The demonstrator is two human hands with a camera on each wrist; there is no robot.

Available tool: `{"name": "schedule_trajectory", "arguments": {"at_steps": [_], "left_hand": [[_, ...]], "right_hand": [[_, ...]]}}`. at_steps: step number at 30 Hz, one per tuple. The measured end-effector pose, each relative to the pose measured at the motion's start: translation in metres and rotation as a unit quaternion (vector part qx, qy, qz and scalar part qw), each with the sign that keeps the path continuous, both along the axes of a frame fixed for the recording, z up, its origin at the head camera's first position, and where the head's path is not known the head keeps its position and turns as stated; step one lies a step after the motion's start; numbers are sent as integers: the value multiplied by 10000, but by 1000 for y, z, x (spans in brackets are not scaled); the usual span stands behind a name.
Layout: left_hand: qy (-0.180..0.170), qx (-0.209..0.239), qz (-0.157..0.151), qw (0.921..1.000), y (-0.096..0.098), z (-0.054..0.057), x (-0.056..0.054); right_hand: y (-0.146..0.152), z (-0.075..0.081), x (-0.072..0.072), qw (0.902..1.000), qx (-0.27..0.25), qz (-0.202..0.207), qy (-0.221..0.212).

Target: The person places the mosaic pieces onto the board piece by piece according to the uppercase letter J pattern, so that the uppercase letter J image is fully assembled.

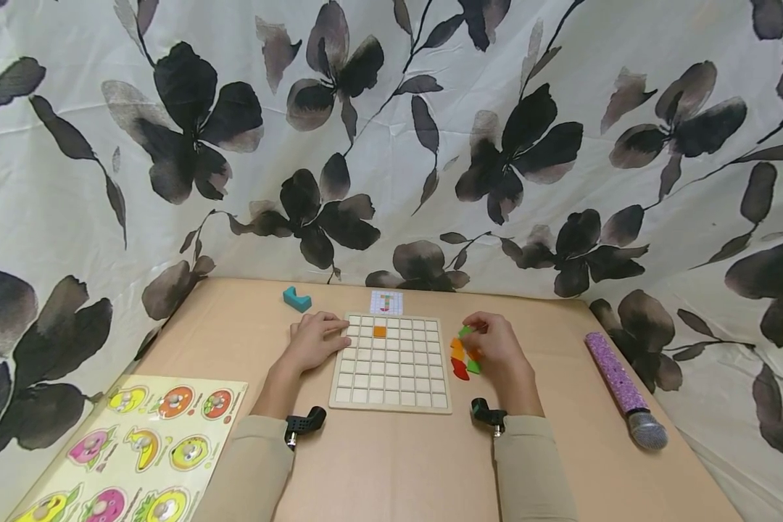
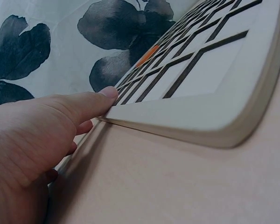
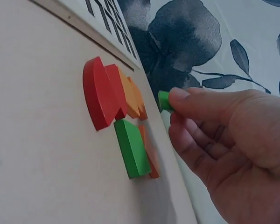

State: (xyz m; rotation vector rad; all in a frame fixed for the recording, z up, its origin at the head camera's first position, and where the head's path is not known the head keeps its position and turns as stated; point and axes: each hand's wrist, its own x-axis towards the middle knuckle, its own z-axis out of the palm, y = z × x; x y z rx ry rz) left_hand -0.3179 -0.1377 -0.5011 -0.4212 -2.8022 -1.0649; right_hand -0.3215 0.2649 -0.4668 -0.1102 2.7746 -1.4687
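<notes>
Right grip (image 1: 492, 342) pinching green block (image 3: 164, 100) beside board (image 1: 391, 384).
Left grip (image 1: 313, 341), relaxed and unclosed, touches the board's opposite edge, presumably steadying it.

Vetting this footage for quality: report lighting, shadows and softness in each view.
Head: bright, fairly even, though the card is small and soft; left wrist: dimmer, bluish, a shadow beside the left hand; right wrist: similarly dim, a soft shadow beside the lower green block.
</notes>
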Motion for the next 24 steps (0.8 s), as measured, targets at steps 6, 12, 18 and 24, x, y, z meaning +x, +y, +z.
{"name": "schedule_trajectory", "arguments": {"at_steps": [6,12,18,24], "left_hand": [[0,-10,0,10000,0,0,0],[-64,4,23,10000,0,-2,0],[-25,-10,19,10000,-1,-2,0],[-1,7,6,10000,0,-1,1]], "right_hand": [[-8,3,-1,9996,-125,105,227],[-15,4,-4,9995,-61,165,256],[-26,5,-7,9976,53,383,575],[-40,6,-6,9951,-183,648,719]]}}
